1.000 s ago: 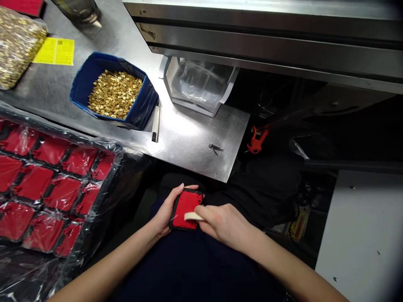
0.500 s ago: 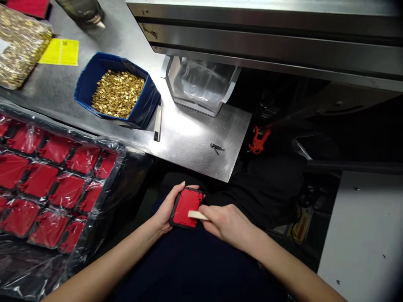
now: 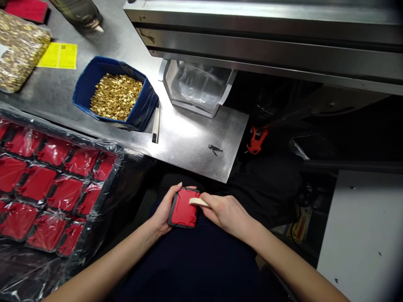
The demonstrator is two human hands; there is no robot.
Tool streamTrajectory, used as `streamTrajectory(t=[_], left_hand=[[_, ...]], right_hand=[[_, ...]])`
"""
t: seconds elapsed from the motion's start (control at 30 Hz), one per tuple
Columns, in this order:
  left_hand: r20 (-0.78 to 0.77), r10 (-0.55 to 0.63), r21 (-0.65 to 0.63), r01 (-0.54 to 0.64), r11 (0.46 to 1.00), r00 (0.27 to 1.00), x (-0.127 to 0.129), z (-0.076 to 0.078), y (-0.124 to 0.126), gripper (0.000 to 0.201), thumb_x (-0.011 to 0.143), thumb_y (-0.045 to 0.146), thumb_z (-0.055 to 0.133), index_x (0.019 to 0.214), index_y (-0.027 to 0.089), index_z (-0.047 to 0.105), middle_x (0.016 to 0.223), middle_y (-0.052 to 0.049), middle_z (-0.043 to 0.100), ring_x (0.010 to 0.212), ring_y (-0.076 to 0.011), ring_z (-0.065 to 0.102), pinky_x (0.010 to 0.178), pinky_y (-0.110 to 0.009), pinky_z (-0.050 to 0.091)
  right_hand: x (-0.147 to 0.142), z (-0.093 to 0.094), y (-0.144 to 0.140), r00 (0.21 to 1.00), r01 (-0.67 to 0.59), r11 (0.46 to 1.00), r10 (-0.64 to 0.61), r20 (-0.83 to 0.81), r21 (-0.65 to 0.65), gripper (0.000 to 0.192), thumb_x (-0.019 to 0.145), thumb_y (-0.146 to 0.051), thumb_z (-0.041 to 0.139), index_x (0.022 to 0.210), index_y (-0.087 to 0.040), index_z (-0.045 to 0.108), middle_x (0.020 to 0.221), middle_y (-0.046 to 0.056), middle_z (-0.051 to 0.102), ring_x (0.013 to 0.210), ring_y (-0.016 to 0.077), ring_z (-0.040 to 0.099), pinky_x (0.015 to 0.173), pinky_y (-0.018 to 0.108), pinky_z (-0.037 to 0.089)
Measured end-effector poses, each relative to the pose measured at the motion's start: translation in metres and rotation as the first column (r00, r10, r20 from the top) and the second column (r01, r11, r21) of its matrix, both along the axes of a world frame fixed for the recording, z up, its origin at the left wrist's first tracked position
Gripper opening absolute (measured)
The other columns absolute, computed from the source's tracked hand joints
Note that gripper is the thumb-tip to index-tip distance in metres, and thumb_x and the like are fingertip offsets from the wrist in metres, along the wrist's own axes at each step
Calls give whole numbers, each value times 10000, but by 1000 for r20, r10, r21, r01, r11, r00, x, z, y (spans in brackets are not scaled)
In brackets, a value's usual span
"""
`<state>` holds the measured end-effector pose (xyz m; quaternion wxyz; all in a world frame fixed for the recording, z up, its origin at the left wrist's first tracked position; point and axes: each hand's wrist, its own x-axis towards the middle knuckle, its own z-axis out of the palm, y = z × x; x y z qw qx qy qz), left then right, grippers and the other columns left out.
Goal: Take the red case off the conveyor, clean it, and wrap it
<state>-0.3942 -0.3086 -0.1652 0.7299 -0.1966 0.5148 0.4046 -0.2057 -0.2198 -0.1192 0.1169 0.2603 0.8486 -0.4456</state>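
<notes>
My left hand (image 3: 165, 207) is wrapped round the left edge of a red plastic part with a black rim (image 3: 184, 208), held over my lap with its red face up. Closed round a flat cream-coloured stick (image 3: 197, 202), my right hand (image 3: 225, 212) has the stick's tip over the part's red face, near the right edge. Whether the tip presses on the face I cannot tell. Small moulded details show at the part's right corners. The far end of the stick is hidden in my right palm.
On the metal table (image 3: 192, 155) stand a blue bin of small brass pieces (image 3: 116, 96) and a grey bin with clear bags (image 3: 197, 88). A utility knife (image 3: 156, 123) and nail clippers (image 3: 215, 148) lie there too. At left, a plastic-lined crate (image 3: 108, 144) holds many red parts.
The stick's tip has moved up along the red face, away from my body. My left hand still holds the part, which has shifted slightly left in view.
</notes>
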Motion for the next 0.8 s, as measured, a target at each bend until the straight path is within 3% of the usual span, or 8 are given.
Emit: streamTrajectory(t=[0.1, 0.17, 0.3, 0.43, 0.6, 0.73, 0.8], left_hand=[[35, -6, 22, 5, 1000, 999, 0, -1, -1, 465, 957, 501, 577, 1173, 118, 728, 987, -148, 825, 775, -249, 774, 685, -326, 621], [41, -6, 36, 5, 999, 999, 0, -2, -2, 477, 949, 515, 586, 1179, 121, 726, 1035, -159, 821, 855, -272, 782, 748, -348, 631], [11, 4, 7, -4, 1000, 1000, -1, -4, -4, 454, 950, 505, 591, 1143, 122, 741, 849, -105, 815, 634, -207, 727, 577, -290, 588], [54, -2, 34, 0, 999, 999, -1, -1, -3, 475, 958, 516, 574, 1158, 114, 730, 990, -157, 820, 856, -267, 780, 759, -333, 629], [26, -16, 14, 15, 1000, 1000, -1, 0, -2, 446, 954, 512, 589, 1117, 128, 744, 804, -96, 803, 595, -190, 707, 565, -274, 579], [46, -7, 23, 6, 1000, 999, 0, 0, -2, 455, 942, 519, 607, 1130, 126, 738, 923, -135, 821, 762, -245, 770, 688, -315, 620], [27, -3, 13, 2, 1000, 1000, 0, 0, -2, 455, 935, 527, 615, 1130, 135, 738, 917, -128, 820, 751, -250, 768, 672, -323, 621]], right_hand=[[1, 0, 0, 999, -33, 999, 33, 26, -3, 165, 1087, -307, 463, 1098, -233, 611, 930, 1, 744, 749, 161, 699, 624, 263, 385], [-1, 0, 0, 999, -53, 999, 53, 7, 10, 189, 1090, -336, 458, 1113, -234, 616, 962, 15, 751, 779, 167, 707, 631, 264, 389], [-4, -1, 1, 1000, -19, 1000, 19, -7, -10, 241, 1110, -365, 415, 1226, -259, 598, 1014, 16, 757, 822, 163, 716, 659, 254, 408], [-6, 0, -2, 997, -73, 997, 73, 5, -19, 154, 1077, -319, 485, 1082, -238, 617, 928, 1, 750, 749, 158, 697, 620, 264, 377], [-7, 5, 1, 999, -33, 999, 33, 12, -13, 233, 1105, -348, 439, 1269, -291, 593, 1048, 4, 764, 829, 157, 719, 648, 251, 393], [-8, 6, 2, 997, -45, 998, 47, 57, -38, 156, 1078, -318, 496, 1136, -260, 629, 961, 1, 765, 766, 160, 715, 618, 262, 373], [-8, 2, -1, 999, -23, 999, 24, 41, -32, 176, 1083, -348, 489, 1173, -277, 622, 995, 0, 768, 784, 161, 723, 626, 259, 377]])
